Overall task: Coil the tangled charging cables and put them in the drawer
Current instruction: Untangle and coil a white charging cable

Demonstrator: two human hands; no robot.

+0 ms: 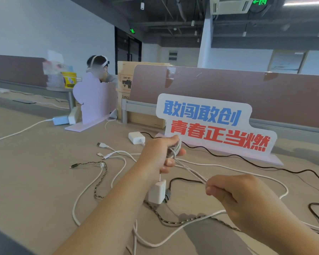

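Observation:
My left hand [159, 155] is raised over the desk, closed around a small coil of white cable [176, 150]. A white charger block [157, 191] hangs from that coil below my wrist. My right hand [234, 194] pinches the same white cable [191, 173], stretched taut between both hands. Loose on the desk lie more white cables [116, 153], a braided cable [99, 183] and a black cable [247, 160]. A second white charger [136, 137] rests farther back. No drawer is in view.
A standing sign with blue and red characters [214, 124] is just behind my left hand. A lilac stand [96, 103] and a pale blue adapter [60, 120] sit at the back left. A brown desk divider [247, 96] runs behind. Another person sits beyond it.

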